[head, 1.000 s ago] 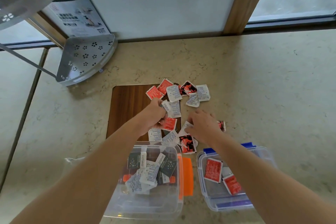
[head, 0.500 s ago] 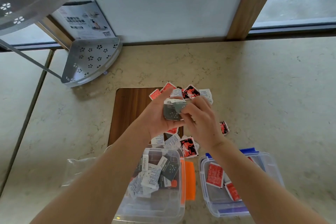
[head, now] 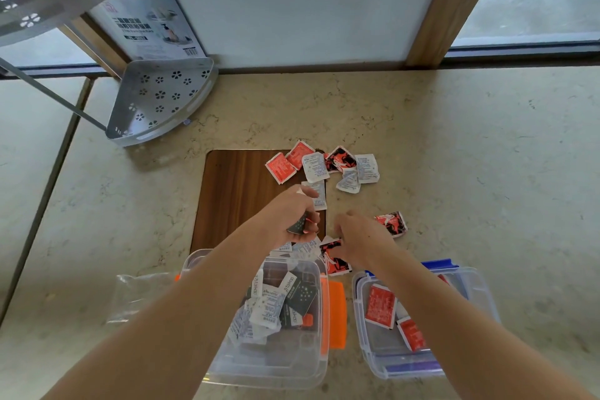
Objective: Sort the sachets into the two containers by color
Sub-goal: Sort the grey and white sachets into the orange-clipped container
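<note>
Two containers near, left hand [head: 292, 217] clenched around dark sachet [head: 300, 225], right hand [head: 360, 237] spread, grasping nothing.

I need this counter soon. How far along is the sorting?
Partly done. The orange-clip box holds white and dark sachets; the blue-clip box holds a few red ones. The left hand grips a dark sachet. A mixed pile remains.
</note>
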